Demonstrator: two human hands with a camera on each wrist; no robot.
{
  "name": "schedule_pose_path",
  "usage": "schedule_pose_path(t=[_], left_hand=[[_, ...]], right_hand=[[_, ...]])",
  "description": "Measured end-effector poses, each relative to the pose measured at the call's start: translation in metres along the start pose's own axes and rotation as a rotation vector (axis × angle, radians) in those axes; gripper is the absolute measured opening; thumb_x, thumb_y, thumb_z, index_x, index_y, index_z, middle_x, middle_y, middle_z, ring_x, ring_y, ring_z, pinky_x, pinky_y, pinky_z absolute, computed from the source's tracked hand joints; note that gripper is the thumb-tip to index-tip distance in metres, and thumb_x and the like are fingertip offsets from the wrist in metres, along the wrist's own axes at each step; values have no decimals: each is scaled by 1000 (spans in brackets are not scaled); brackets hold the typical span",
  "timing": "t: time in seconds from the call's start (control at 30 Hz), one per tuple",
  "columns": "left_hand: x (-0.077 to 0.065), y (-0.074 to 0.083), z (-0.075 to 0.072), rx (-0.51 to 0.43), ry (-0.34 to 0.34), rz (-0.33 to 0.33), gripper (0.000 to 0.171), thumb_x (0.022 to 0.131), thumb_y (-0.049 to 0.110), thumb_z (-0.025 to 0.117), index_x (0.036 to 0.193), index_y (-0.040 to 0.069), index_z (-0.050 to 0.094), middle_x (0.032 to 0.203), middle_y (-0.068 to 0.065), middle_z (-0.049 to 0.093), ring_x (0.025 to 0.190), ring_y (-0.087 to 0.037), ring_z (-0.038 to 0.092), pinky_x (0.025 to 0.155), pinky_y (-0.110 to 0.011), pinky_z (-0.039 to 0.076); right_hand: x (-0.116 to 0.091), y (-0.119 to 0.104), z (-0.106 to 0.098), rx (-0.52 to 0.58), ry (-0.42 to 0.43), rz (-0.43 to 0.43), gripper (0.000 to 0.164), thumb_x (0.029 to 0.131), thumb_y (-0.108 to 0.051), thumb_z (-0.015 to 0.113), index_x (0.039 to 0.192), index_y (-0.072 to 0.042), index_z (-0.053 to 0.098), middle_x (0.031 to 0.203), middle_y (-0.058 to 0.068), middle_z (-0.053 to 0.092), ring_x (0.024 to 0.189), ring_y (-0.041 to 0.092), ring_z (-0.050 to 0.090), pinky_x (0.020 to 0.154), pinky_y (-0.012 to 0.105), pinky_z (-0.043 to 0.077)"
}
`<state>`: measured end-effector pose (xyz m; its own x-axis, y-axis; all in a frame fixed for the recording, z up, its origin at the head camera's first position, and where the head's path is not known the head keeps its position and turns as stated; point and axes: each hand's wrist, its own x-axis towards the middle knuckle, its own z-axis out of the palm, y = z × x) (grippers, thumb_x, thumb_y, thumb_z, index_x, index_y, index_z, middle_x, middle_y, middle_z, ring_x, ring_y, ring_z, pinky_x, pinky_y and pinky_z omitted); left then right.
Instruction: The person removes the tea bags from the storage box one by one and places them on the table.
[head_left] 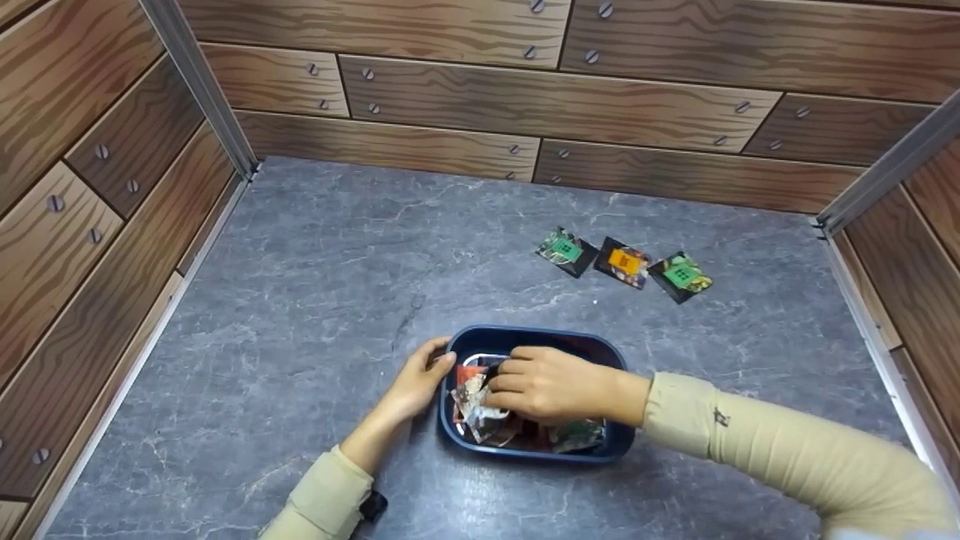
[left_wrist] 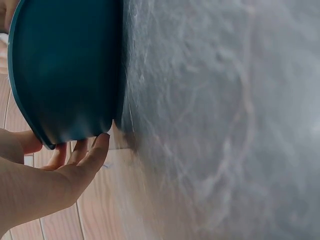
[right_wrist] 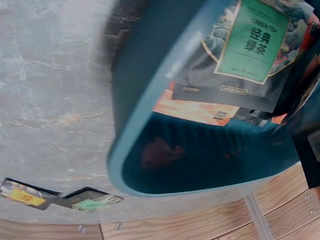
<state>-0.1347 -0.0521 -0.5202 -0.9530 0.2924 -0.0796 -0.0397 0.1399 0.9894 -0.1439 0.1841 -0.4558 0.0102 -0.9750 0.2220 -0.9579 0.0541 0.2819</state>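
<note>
A dark blue plastic basin (head_left: 536, 454) with rounded corners holds several tea packets. My left hand (head_left: 416, 382) grips its left end, thumb at the rim and fingers against the outer wall, as the left wrist view shows of the hand (left_wrist: 65, 175). Inside the basin, my right hand (head_left: 540, 384) has its fingers curled down at a black and silvery packet (head_left: 480, 409), which it appears to pinch; the fingertips are partly hidden. A black packet with a green "Green Tea" label (right_wrist: 250, 45) lies in the basin in the right wrist view, over an orange packet (right_wrist: 195, 110).
Beyond the basin, three black packets lie in a slanting row: a green-labelled one (head_left: 564, 250), an orange-labelled one (head_left: 624, 262) and another green-labelled one (head_left: 681, 276). Wood-patterned panels (head_left: 450, 90) wall in the grey marbled surface (head_left: 322, 277) at the back and sides.
</note>
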Motion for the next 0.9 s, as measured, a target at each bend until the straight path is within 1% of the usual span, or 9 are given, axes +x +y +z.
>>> schedule_pose_path(t=[0.13, 0.2, 0.27, 0.33, 0.4, 0.47, 0.57, 0.73, 0.9], left_hand=[[-1, -1, 0, -1, -4, 16, 39, 103, 8, 49, 134, -16, 45, 130, -33, 55, 121, -43, 53, 106, -49, 43], [-2, -1, 0, 2, -8, 27, 39, 103, 8, 49, 134, -16, 45, 130, -33, 54, 121, -43, 53, 106, -49, 43], [-2, -1, 1, 3, -11, 38, 39, 103, 7, 49, 134, -16, 45, 130, -33, 54, 121, -44, 53, 105, -50, 44], [-2, -1, 1, 4, -10, 38, 39, 103, 7, 49, 134, -16, 45, 130, -33, 54, 120, -44, 54, 106, -50, 43], [-1, 0, 2, 4, -5, 36, 39, 102, 7, 49, 134, -16, 46, 130, -32, 54, 120, -43, 54, 106, -50, 43], [-1, -1, 2, 3, 2, 28, 39, 102, 7, 50, 134, -15, 46, 130, -32, 55, 120, -43, 54, 107, -49, 43], [-1, -1, 3, -9, 6, 19, 39, 103, 7, 49, 134, -16, 45, 129, -32, 55, 118, -43, 56, 105, -49, 44], [-1, -1, 3, -12, 5, 7, 38, 103, 7, 49, 134, -16, 45, 128, -32, 55, 118, -43, 56, 105, -48, 45], [0, 0, 2, 10, 7, 3, 39, 103, 8, 49, 134, -14, 46, 129, -31, 56, 119, -42, 56, 106, -48, 44]], right_hand=[[-8, 2, -1, -33, 89, 81, 27, 92, -15, 55, 113, -12, 71, 105, 2, 72, 92, 17, 66, 81, 30, 54], [-13, 5, -3, -50, 140, 126, 25, 93, -14, 55, 111, -11, 72, 103, 3, 72, 89, 18, 67, 79, 31, 55], [-18, 7, -6, -63, 182, 170, 24, 92, -14, 58, 110, -10, 72, 102, 4, 73, 88, 19, 68, 78, 31, 56], [-24, 10, -10, -69, 209, 211, 24, 88, -13, 63, 110, -9, 72, 102, 5, 73, 87, 20, 68, 77, 32, 57], [-31, 13, -13, -70, 232, 246, 28, 84, -14, 70, 111, -8, 72, 103, 6, 73, 87, 21, 69, 76, 33, 58], [-39, 17, -16, -70, 256, 279, 32, 80, -14, 73, 112, -8, 72, 103, 7, 73, 86, 22, 69, 75, 34, 58], [-53, 21, -18, -83, 278, 324, 31, 81, -13, 70, 112, -7, 72, 103, 8, 74, 85, 24, 69, 74, 37, 58], [-77, 27, -22, -110, 294, 400, 29, 85, -8, 58, 110, -6, 73, 101, 10, 74, 84, 26, 69, 72, 41, 59], [-101, 33, -25, -128, 315, 493, 30, 86, -8, 56, 110, -4, 73, 101, 10, 74, 84, 29, 69, 72, 45, 58]])
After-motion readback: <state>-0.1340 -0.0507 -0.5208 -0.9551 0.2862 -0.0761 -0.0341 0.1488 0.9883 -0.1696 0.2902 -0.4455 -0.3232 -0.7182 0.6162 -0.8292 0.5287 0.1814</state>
